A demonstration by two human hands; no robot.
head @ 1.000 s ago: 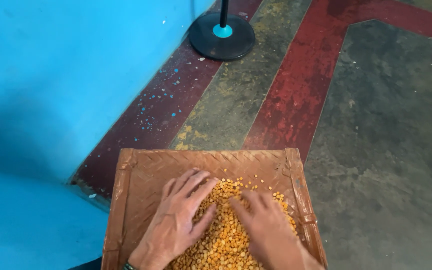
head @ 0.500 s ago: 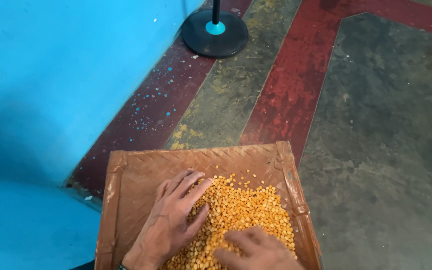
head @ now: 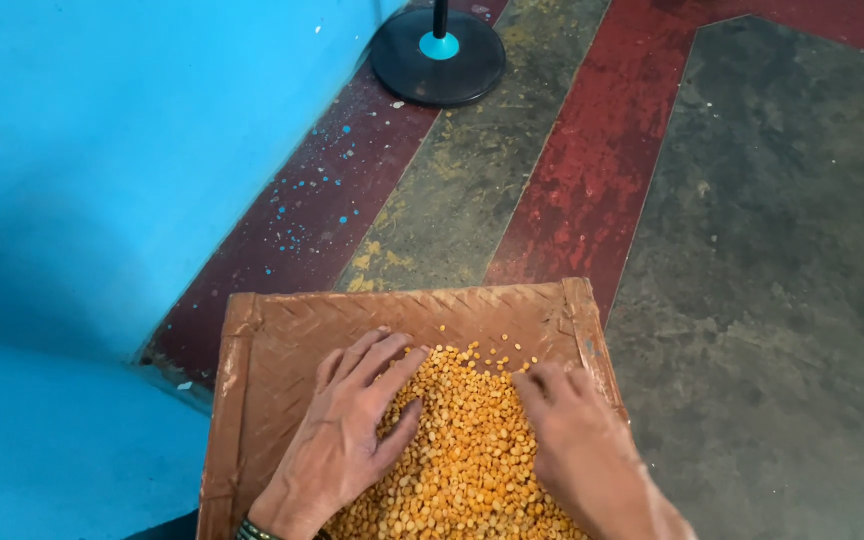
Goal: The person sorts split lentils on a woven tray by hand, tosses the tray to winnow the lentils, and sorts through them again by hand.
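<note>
Woven tray, two hands on yellow grain

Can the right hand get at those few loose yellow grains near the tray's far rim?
Probably yes: the right hand rests on the grain pile, and the loose grains lie just beyond its fingertips, uncovered.

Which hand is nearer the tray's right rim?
Right. The right hand lies on the yellow split peas beside the tray's right rim; the left hand rests left of centre.
</note>
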